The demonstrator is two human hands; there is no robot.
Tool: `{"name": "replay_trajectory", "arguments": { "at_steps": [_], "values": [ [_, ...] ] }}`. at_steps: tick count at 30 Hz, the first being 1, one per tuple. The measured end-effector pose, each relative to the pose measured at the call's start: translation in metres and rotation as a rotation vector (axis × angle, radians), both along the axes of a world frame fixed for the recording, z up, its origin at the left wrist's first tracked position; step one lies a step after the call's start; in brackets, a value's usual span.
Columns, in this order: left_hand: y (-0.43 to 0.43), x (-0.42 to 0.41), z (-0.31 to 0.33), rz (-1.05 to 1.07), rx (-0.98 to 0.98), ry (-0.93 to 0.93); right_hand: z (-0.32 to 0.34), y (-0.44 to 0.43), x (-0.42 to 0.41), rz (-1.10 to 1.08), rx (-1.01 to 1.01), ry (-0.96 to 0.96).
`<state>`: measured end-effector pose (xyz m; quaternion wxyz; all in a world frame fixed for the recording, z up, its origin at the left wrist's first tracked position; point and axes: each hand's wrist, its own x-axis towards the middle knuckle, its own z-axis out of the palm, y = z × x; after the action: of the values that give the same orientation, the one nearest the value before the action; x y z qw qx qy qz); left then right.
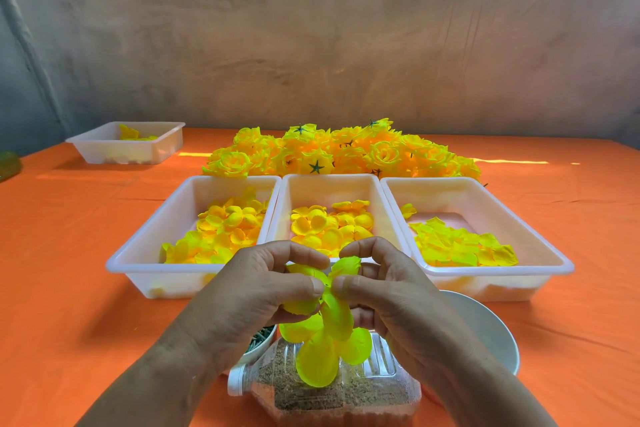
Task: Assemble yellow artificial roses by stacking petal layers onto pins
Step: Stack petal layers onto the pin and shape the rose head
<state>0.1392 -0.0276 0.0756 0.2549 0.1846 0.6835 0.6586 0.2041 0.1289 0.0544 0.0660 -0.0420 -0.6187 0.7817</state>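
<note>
A green object (7,163) (far left) is cut by the edge; the left hand (249,295) covers most of a bowl (262,343).

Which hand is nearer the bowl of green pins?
Left. The left hand is over the bowl of green pins, partly hiding it; the right hand is beyond the petal layers, further right.

1. A rough, mottled grey-brown plaster wall (311,28) fills the whole back of the view.
2. A darker slanted band (33,55) runs down this wall at the far left.
3. A desk (62,253) covered in wrinkled orange cloth reaches to the wall's foot.
4. Narrow strips of sunlight (512,161) lie across the cloth's far part.
</note>
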Motion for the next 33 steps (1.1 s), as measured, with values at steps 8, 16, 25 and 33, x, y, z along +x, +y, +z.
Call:
{"name": "replay_trajectory", "arguments": {
  "at_steps": [8, 16, 25, 33],
  "values": [
    [0.002, -0.001, -0.006, 0.004, 0.047, -0.129, 0.0, 0.0, 0.0, -0.002, 0.023, -0.001],
    [0.004, 0.0, -0.015, 0.034, 0.006, -0.138, -0.007, 0.001, -0.001, -0.011, 0.062, -0.054],
    [0.001, -0.002, -0.017, -0.018, -0.077, -0.169, -0.012, 0.002, 0.0, 0.014, 0.164, -0.121],
    [0.006, 0.001, -0.025, 0.064, -0.193, -0.058, -0.02, 0.004, -0.001, -0.041, 0.39, -0.174]
  ]
}}
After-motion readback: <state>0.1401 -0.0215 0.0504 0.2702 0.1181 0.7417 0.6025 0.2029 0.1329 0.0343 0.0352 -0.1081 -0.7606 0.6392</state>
